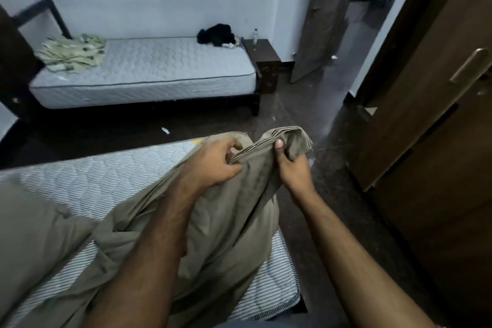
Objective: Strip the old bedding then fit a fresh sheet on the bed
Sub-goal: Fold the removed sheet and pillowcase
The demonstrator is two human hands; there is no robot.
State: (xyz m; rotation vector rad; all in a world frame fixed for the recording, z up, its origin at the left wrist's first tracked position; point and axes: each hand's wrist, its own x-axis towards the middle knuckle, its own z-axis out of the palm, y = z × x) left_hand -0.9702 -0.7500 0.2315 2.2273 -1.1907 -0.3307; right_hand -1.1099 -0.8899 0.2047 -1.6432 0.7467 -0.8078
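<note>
A khaki sheet (229, 218) is bunched in front of me over the near bed's striped quilted mattress (87, 181). My left hand (215, 162) grips a gathered fold of the sheet. My right hand (292, 168) pinches the stacked edges of the same sheet just to the right, thumb on top. The sheet's lower part drapes over the mattress corner and trails to the bottom left.
A second bed with a bare white mattress (159, 69) stands by the far wall, carrying a crumpled patterned cloth (72, 53) and dark clothing (217, 34). A dark nightstand (263, 61) holds a bottle (255, 36). A wooden wardrobe (431, 114) fills the right; an open door (319, 16) leads out.
</note>
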